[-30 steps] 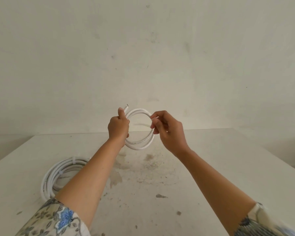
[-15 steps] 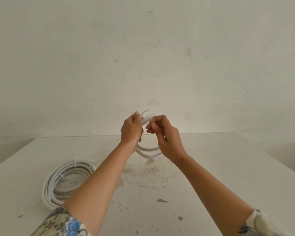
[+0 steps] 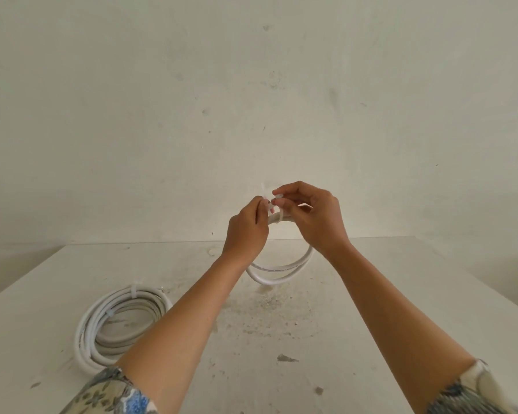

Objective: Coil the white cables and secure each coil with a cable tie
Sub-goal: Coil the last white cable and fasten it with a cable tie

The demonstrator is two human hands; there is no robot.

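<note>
One cable tie (image 3: pixel 277 217) — now around small coil (image 3: pixel 266 282)

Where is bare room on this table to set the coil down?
Widest: the table right of the right forearm, to its edge. Also the stained middle between the forearms, under the small coil in the left hand, its cable tie pinched by the right hand. Crowded: near left, by the tied coil.

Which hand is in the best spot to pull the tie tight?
Probably the left hand: the loose end of the cable tie sticks up at its fingertips. The right hand pinches the tie above the small coil, steadying it.
</note>
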